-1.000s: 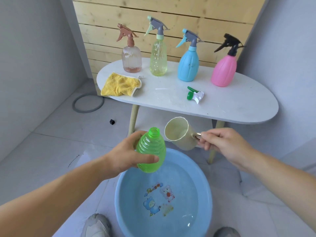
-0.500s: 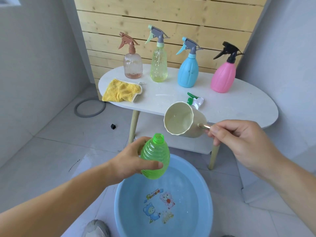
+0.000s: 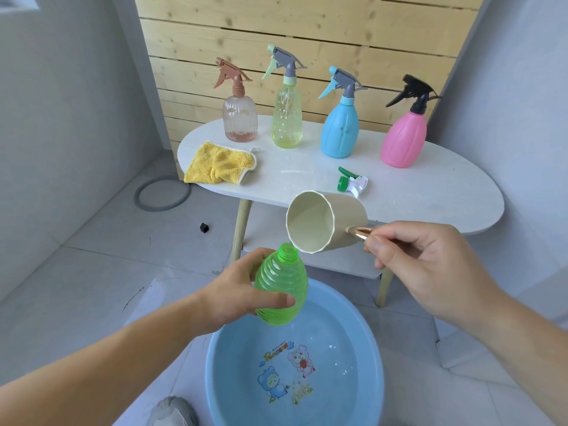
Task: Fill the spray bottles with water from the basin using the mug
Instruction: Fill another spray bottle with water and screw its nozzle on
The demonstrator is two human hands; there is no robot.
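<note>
My left hand (image 3: 236,295) grips an uncapped green ribbed bottle (image 3: 281,290) above the far rim of the blue basin (image 3: 215,379), which holds water. My right hand (image 3: 421,265) pinches the metal handle of a beige mug (image 3: 325,221). The mug is tipped on its side, its lower lip touching the bottle's open neck. The bottle's green and white spray head (image 3: 352,182) lies loose on the white table (image 3: 430,192). Behind it stand a clear pink bottle (image 3: 239,118), a yellow-green bottle (image 3: 287,119), a blue bottle (image 3: 339,130) and a pink bottle (image 3: 404,139), all capped.
A yellow cloth (image 3: 219,162) lies at the table's left end. A grey ring (image 3: 163,193) and a small black cube (image 3: 204,227) rest on the tiled floor to the left. A grey shoe tip (image 3: 172,412) shows beside the basin. Wooden slats back the table.
My right hand has lifted the mug higher and tipped it over the bottle's neck. My left hand has kept the green bottle over the basin, shifting it slightly right.
</note>
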